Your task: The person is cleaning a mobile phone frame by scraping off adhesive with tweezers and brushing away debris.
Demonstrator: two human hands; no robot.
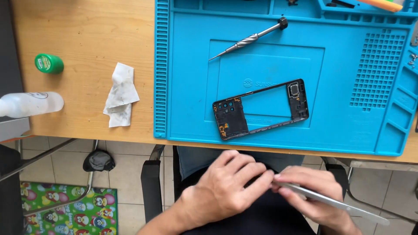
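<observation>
Black plastic phone middle frame (260,109), already stripped, lies on blue silicone repair mat (348,126) above hands. Left hand (226,187) pinches something unseen; right hand (311,191) grips metal tweezers (335,202). Silver screwdriver (249,39) untouched, farther up.

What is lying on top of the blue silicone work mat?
On the blue silicone work mat lie a black phone mid-frame and a silver screwdriver. Through the frame's opening, bare mat shows; beneath its rails is hidden.

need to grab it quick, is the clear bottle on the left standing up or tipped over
Tipped over. The clear bottle lies on its side at the wooden table's left edge, below the upright green container.
</observation>
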